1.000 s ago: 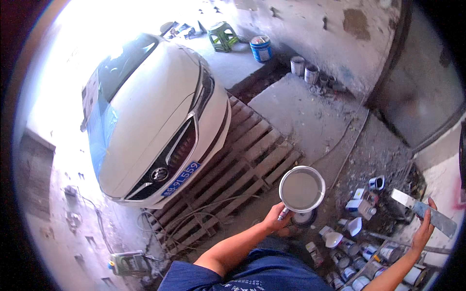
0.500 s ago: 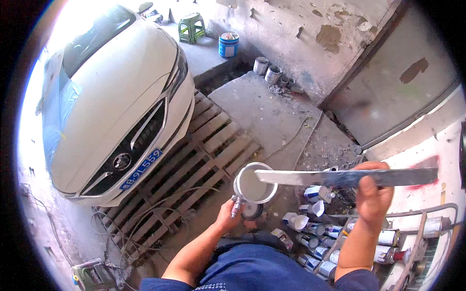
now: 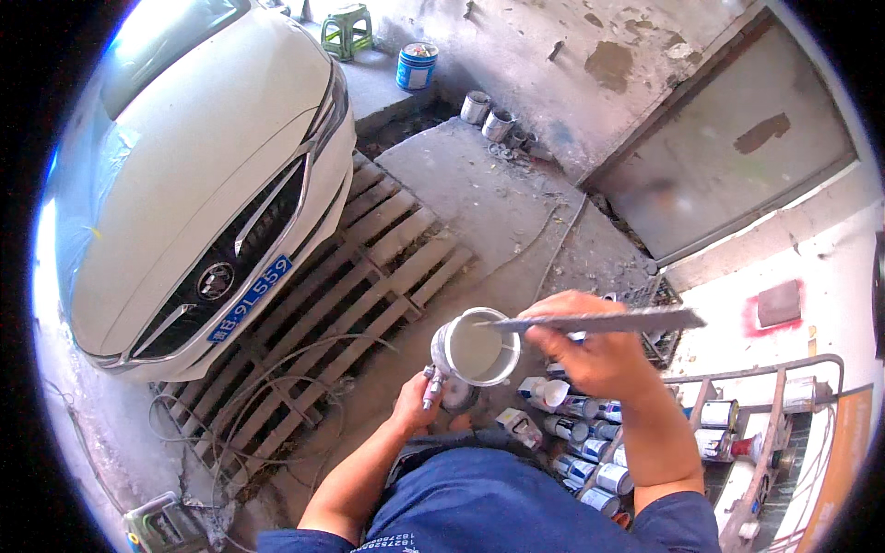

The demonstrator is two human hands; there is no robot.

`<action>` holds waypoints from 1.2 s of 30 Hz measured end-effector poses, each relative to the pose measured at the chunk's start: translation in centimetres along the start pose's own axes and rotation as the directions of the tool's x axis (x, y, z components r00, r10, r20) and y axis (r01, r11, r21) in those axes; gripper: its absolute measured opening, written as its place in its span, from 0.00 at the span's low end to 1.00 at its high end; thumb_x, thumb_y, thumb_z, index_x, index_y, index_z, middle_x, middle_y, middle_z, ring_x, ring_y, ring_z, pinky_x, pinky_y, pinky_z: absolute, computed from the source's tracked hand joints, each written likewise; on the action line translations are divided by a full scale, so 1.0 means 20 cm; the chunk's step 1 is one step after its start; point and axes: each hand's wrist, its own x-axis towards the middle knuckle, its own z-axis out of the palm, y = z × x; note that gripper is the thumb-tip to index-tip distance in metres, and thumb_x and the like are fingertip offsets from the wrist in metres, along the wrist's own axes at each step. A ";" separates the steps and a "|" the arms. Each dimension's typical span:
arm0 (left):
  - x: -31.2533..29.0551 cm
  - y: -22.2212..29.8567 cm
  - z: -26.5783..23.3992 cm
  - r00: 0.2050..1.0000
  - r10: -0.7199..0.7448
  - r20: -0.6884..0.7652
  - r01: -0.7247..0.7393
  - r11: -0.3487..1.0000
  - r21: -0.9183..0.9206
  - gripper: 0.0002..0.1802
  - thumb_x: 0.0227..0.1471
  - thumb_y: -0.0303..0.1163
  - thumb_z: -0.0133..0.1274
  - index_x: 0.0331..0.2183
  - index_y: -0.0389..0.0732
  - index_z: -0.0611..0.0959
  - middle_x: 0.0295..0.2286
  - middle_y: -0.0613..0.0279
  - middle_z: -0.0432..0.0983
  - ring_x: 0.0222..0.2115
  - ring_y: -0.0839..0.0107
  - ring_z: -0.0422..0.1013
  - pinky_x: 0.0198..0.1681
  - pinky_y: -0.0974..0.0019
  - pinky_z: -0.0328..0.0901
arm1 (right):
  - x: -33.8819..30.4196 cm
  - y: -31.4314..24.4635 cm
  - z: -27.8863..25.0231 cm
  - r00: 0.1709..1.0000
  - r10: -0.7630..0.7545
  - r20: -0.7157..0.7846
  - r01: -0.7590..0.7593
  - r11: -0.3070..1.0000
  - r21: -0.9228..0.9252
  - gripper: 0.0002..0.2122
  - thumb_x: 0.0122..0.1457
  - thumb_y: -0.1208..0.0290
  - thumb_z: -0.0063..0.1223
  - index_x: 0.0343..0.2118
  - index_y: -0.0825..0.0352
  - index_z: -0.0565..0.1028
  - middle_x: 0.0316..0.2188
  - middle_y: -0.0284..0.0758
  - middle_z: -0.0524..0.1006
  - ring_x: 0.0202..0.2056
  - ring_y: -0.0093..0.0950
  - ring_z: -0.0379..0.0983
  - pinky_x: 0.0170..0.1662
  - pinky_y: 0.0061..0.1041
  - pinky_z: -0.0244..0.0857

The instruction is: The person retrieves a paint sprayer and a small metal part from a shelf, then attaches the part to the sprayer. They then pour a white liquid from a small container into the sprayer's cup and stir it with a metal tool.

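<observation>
My left hand [image 3: 415,403] is closed round what looks like a spray gun, its silver metal fitting [image 3: 432,388] showing beside the fingers. Just above that hand sits the round white open cup [image 3: 445,348], holding pale grey-white liquid [image 3: 475,352]. My right hand [image 3: 590,346] grips a long flat stirring stick [image 3: 645,321], dark and paint-stained. The stick lies nearly level across the cup's right rim, with its left end over or in the liquid; how deep it reaches I cannot tell. My left fingers are partly hidden below the cup.
A white car [image 3: 198,175] stands at the left beside a slatted wooden pallet [image 3: 369,267] with a loose hose [image 3: 267,387]. Several paint cans [image 3: 613,477] crowd the floor at lower right, near a metal rack [image 3: 774,433]. A green stool [image 3: 347,33] and blue bucket [image 3: 417,66] stand farther back.
My right hand has moved left, close to the cup, bringing the stirring stick with it. The stick's pale end now shows much less. The whole view has shifted slightly.
</observation>
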 end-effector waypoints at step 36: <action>0.01 0.07 0.24 0.998 -0.025 0.052 0.023 0.999 0.048 0.10 0.48 0.33 0.53 0.33 0.38 0.76 0.28 0.48 0.74 0.32 0.48 0.72 0.35 0.55 0.66 | -0.18 0.16 -0.15 0.988 -0.149 0.029 0.149 0.989 0.008 0.08 0.48 0.77 0.59 0.34 0.67 0.77 0.30 0.36 0.78 0.32 0.34 0.74 0.35 0.29 0.68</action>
